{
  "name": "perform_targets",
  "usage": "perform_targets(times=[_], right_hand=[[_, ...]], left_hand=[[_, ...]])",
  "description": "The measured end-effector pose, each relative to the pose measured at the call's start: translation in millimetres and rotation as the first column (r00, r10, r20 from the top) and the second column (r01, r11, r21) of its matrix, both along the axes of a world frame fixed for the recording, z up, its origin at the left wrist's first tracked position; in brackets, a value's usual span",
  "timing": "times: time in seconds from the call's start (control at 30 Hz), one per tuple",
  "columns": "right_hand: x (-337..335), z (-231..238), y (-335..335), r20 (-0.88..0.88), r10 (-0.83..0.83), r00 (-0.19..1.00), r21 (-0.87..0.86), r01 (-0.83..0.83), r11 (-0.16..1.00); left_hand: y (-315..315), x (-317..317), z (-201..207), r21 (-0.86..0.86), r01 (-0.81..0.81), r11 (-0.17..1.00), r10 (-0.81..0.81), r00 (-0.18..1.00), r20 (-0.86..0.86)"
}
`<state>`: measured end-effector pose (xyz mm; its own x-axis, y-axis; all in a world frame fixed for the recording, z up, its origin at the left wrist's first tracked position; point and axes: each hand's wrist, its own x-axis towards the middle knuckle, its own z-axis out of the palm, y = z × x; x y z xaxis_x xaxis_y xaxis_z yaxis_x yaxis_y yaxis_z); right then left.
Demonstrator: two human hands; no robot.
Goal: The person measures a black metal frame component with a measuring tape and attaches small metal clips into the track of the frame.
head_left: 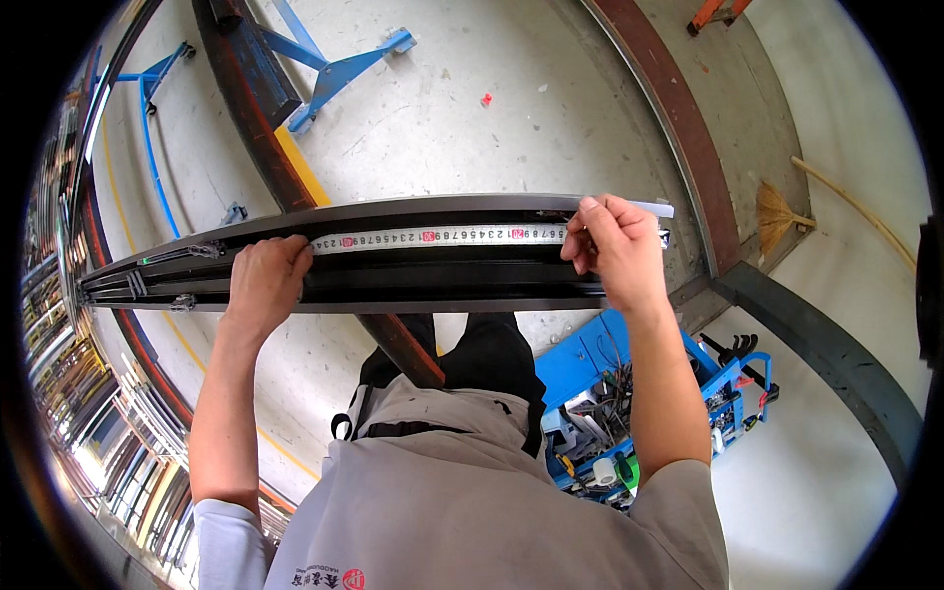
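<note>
A long black metal profile (pixel 442 280) with grooves lies across in front of me. Along its upper groove stretches a white tape measure blade (pixel 472 236) with black and red markings. My left hand (pixel 267 280) is closed at the blade's left end, and any case is hidden by the fingers. Near the profile's right end, my right hand (pixel 619 246) is closed with fingers curled together over the blade. Whatever those fingertips hold, if anything, is hidden. A bright metal piece (pixel 665 236) shows just past the right wrist, at the profile's end.
Below the profile passes a dark beam (pixel 403 349). To the right stands a blue tool cart (pixel 575 364) crowded with tools and cables. Blue stand legs (pixel 334 79) rest on the floor ahead. A broom (pixel 777 216) is at far right; long stock (pixel 74 383) fills racks at left.
</note>
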<state>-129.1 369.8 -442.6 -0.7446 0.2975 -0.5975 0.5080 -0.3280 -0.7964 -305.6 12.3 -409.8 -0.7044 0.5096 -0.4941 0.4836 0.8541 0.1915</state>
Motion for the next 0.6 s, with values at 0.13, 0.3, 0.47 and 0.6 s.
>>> perform_targets(times=[0.13, 0.3, 0.47, 0.6], right_hand=[[9, -3, 14, -0.028, -0.103, 0.994, -0.406, 0.083, 0.91], [18, -2, 18, -0.077, -0.124, 0.989, -0.566, 0.059, 0.822], [17, -3, 11, -0.133, 0.001, 0.991, -0.343, -0.047, 0.938], [0, 8, 1, 0.013, 0.161, 0.987, 0.096, -0.162, 0.982]], left_hand=[[-1, 0, -2, -0.001, 0.007, 1.0, -0.007, 1.0, -0.024], [1, -1, 0, 0.004, -0.01, 1.0, 0.01, 1.0, 0.015], [-1, -1, 0, 0.004, 0.013, 1.0, -0.013, 1.0, -0.001], [0, -1, 0, -0.015, -0.008, 1.0, 0.008, 1.0, 0.013]])
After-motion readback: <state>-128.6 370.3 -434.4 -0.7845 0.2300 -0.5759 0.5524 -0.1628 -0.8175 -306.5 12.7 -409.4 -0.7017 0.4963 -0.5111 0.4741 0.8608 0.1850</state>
